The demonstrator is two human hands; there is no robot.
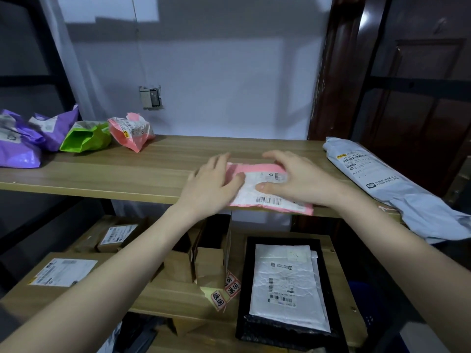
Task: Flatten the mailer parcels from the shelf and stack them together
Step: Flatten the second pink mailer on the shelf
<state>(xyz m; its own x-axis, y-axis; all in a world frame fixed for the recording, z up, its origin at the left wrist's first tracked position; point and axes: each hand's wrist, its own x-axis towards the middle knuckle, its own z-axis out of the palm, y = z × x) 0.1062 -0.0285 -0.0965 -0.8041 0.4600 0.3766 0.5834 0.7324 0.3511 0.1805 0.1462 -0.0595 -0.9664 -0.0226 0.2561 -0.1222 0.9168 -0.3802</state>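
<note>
Pink mailer (267,189) lies flat at the front edge of the wooden shelf (114,171), with its white label facing up. Both hands press on it with straight fingers: the left hand (212,183) covers the left end of this mailer, and the right hand (297,178) lies on its right part, the thumb touching the label. At the far left of the shelf stand 2 purple mailers (30,138), a green mailer (85,137) and another crumpled pink mailer (130,132). A long grey mailer (377,179) lies at the right end of the shelf, well apart from the hands.
</note>
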